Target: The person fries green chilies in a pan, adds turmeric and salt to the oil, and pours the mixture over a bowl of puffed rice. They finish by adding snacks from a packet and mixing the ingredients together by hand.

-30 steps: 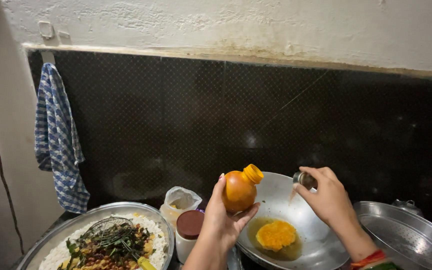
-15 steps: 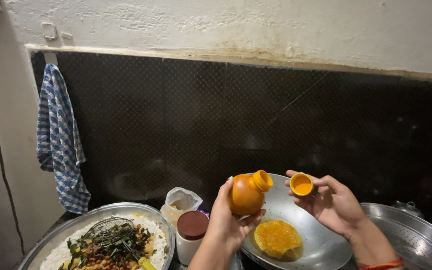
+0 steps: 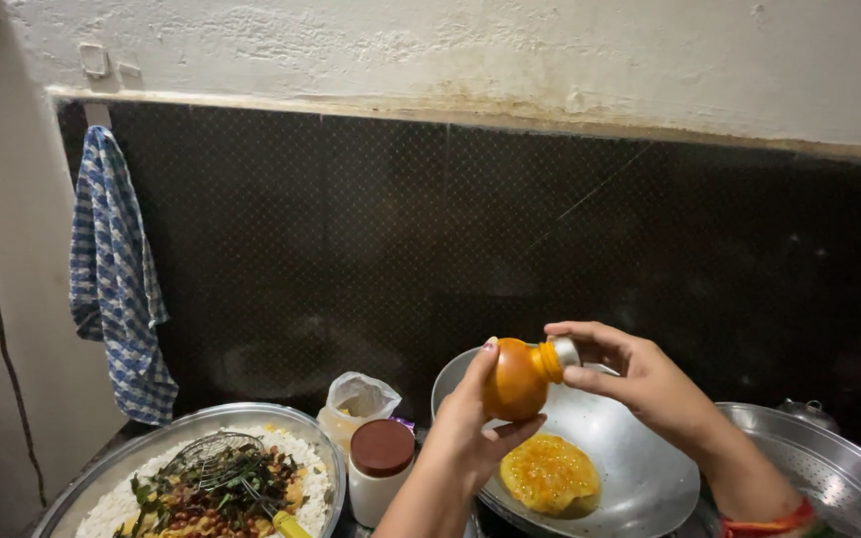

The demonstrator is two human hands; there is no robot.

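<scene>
A: What is each hand doing?

B: The left hand (image 3: 480, 423), rising from the bottom centre of the frame, has its grip clamped round the belly of a small orange bottle (image 3: 517, 379), tilted with its neck toward the right. The right hand (image 3: 640, 384) comes in from the lower right, its fingertips (image 3: 590, 379) closed on the bottle's cap (image 3: 564, 352) at the neck.

A: And where is the bottle?

B: Just right of centre in the lower half, held in the air over a steel wok (image 3: 630, 468). A round orange-yellow mass (image 3: 548, 473) lies in the bottom of the wok.

A: What else is around?

B: At lower left, a wide steel tray (image 3: 201, 418) of white rice topped with greens and nuts, a wire skimmer (image 3: 216, 460) lying in it. Between tray and wok stand a white jar with a brown lid (image 3: 381, 468) and a small plastic bag (image 3: 356, 399). A perforated steel pan (image 3: 829, 468) sits at lower right. A blue checked towel (image 3: 117, 289) hangs on the wall at the left.
</scene>
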